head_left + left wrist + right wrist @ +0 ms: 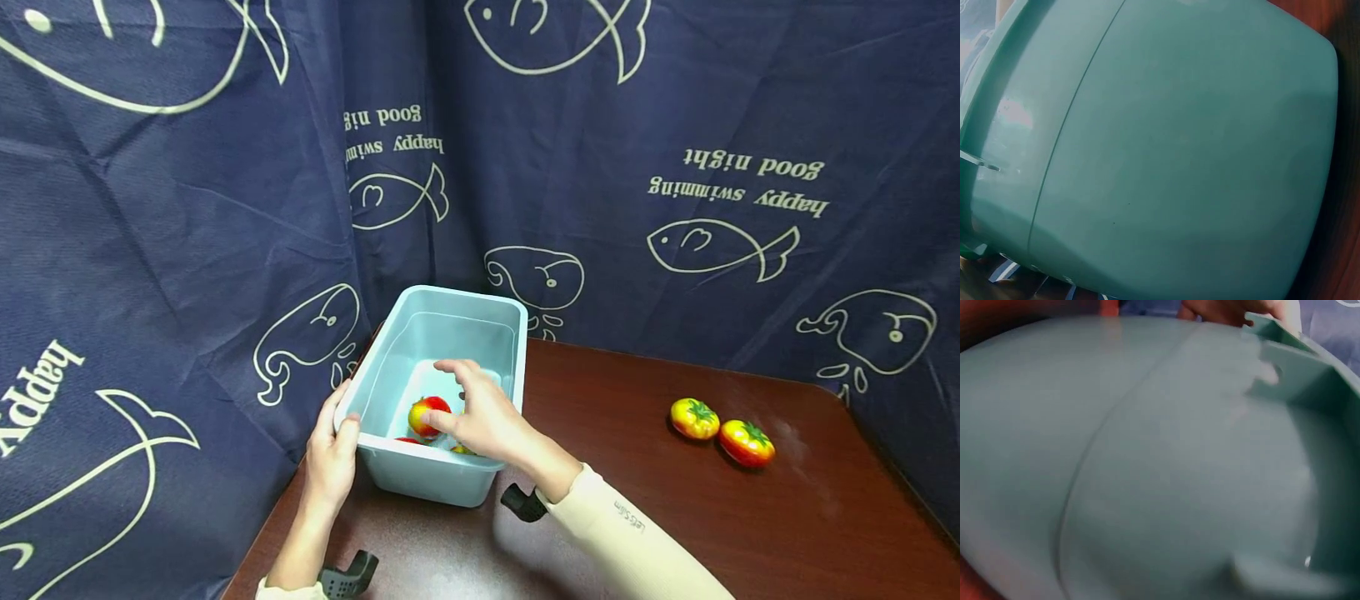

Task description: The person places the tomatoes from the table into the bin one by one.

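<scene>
A light blue plastic bin (431, 475) stands on the table, tilted slightly in the head view. My left hand (330, 458) grips its rim at the near left corner, thumb over the edge. The right hand (487, 417) reaches over the near right rim with fingers spread. Its thumb overlaps a red-and-yellow fruit (429, 408) inside the bin; whether they touch, I cannot tell. Beside that fruit, another red one (408, 440) and a yellowish-green piece (462, 450) are partly hidden by the near wall. Both wrist views are filled mostly by the bin's outer wall (1179, 150).
Two red-and-yellow tomatoes with green tops, one tomato (694, 418) and another tomato (747, 442), sit together on the right of the brown table (615, 475). A dark blue curtain (600, 125) with fish drawings hangs behind and to the left, close to the bin.
</scene>
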A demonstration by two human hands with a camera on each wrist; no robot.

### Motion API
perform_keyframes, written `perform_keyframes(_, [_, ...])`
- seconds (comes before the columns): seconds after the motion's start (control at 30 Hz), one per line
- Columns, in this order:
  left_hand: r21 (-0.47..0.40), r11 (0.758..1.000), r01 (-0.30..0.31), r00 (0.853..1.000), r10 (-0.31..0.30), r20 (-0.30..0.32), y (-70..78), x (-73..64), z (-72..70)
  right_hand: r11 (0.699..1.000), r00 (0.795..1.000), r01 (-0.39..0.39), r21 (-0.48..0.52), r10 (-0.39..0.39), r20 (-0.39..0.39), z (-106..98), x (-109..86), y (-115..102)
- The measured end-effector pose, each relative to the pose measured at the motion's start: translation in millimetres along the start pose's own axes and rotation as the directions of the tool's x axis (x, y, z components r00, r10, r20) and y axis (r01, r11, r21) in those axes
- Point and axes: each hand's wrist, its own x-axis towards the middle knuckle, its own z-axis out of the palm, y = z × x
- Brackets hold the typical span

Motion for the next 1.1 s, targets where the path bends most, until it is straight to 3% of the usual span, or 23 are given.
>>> perform_keyframes(0.2, [-0.014,1.000,-0.014,1.000,0.014,0.010,1.7,0.5,0.3,1.000,0.997,-0.002,-0.010,0.001,-0.074,-12.8,-4.9,7.8])
perform_keyframes(0.37, [0.001,1.000,0.003,1.000,-0.003,0.012,1.2,0.2,0.4,0.996,0.986,0.052,0.067,-0.041,-0.163,-23.1,-9.1,17.4])
perform_keyframes(0.63, [-0.002,1.000,0.001,1.000,-0.001,0.006,1.0,-0.8,0.1,0.986,0.937,0.098,0.131,-0.047,-0.346,-44.5,-16.5,34.1])
perform_keyframes(0.87, [0.005,1.000,-0.006,1.000,0.006,0.013,0.0,-0.3,0.1,0.986,0.903,0.109,0.129,-0.044,-0.426,-59.8,-23.5,46.3])
perform_keyframes(1.1, [0.035,0.999,-0.001,1.000,0.000,0.011,-0.9,-0.3,-0.9,0.986,0.854,0.113,0.126,-0.031,-0.520,-72.4,-31.4,61.8])
